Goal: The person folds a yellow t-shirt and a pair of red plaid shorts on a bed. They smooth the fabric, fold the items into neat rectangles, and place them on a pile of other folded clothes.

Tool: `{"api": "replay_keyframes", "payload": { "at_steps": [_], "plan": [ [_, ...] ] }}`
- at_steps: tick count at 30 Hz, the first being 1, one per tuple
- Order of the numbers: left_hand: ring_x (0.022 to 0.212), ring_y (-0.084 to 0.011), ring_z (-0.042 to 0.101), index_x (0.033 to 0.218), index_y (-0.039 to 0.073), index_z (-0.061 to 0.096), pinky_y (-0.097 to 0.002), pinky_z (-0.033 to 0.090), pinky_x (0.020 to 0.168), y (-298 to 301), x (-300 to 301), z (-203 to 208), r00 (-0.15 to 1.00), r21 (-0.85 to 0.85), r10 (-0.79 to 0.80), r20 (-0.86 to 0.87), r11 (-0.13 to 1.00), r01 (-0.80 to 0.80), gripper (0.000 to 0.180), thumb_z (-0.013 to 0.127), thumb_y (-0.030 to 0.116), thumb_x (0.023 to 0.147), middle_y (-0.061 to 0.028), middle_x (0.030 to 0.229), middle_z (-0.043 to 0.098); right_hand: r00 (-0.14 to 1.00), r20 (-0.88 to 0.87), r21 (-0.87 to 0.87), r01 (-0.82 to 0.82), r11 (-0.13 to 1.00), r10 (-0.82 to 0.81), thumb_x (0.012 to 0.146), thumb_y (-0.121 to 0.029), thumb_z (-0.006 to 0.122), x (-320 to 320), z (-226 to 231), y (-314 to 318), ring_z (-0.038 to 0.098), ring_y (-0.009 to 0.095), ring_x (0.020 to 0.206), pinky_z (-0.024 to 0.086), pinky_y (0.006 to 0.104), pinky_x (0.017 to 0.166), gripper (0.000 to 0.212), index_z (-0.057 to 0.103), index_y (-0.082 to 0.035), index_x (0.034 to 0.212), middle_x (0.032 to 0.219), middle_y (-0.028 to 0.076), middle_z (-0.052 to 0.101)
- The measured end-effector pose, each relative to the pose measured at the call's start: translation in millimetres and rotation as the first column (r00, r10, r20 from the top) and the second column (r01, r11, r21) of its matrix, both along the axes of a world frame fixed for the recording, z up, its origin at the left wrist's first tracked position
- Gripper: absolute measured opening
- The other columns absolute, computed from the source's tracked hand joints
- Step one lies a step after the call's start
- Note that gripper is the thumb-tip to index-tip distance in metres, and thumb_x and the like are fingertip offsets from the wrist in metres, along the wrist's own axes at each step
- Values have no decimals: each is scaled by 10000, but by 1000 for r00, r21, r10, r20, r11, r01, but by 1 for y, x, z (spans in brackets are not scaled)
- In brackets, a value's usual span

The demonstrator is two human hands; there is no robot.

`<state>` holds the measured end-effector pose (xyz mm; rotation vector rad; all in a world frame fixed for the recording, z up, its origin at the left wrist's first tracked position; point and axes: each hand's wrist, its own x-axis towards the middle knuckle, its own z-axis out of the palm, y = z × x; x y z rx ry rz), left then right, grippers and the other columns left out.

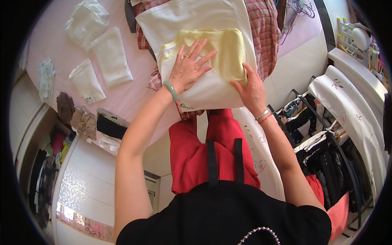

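Observation:
A pale yellow and white shirt [226, 51] lies folded on a white garment [183, 20] at the edge of the bed, just beyond my knees. My left hand [190, 67] rests flat on it with fingers spread, a ring on one finger and a green bangle at the wrist. At the shirt's right side, my right hand [252, 87] grips the folded edge between thumb and fingers; some of its fingertips are hidden. Dark printed lettering shows on the white cloth near its front edge. Under the white garment spreads a red plaid cloth [263, 36].
Folded white garments [112, 57] lie on the pink bedsheet [130, 98] to the left, with brown and black clothes [111, 126] along its edge. Coloured hangers [300, 12] sit at the far right. A black clothes rack [326, 126] stands to my right, partly draped with white cloth.

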<state>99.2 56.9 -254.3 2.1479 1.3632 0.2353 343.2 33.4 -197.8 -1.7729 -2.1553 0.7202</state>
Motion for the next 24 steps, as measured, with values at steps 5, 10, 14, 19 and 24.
{"api": "replay_keyframes", "payload": {
  "at_steps": [5,10,14,19,24],
  "plan": [
    [1474,-213,186,1464,303,413,-528,59,1167,-23,-21,-38,981,-161,74,-179,981,-104,499,401,463,993,-45,1577,269,955,-50,-337,258,906,-291,857,-252,727,18,-53,-7,615,293,639,468,399,583,474,504,-128,1257,710,152,596],
    [1325,-263,411,1346,165,518,-466,257,1103,-47,-31,-21,862,-12,497,105,867,-498,429,574,311,946,-102,1422,462,916,-149,-252,330,910,-373,863,-237,726,24,-33,-19,623,196,706,485,351,619,463,524,-106,1258,789,96,641],
    [1052,-255,562,1136,36,575,-362,426,937,-115,-44,3,441,-243,834,333,527,-814,295,683,134,880,-110,1111,603,940,-117,-367,259,894,-321,867,-232,725,46,-32,-44,612,168,752,499,291,679,493,516,-87,1290,886,67,660],
    [894,-214,591,1057,21,565,-353,475,799,-198,-31,2,216,-590,962,169,274,-759,313,732,192,855,-86,982,615,720,-219,-479,509,716,-659,915,-292,679,55,-35,-81,568,203,1116,493,329,865,577,437,-27,1367,1255,102,575],
    [679,-175,565,929,32,562,-329,469,647,-227,-18,-37,386,-727,920,67,310,-613,365,780,300,811,-49,744,580,730,-266,-704,299,644,-630,883,-270,713,65,-73,-121,545,255,1179,453,324,955,832,209,-57,1510,1342,150,529]
  ]
}}
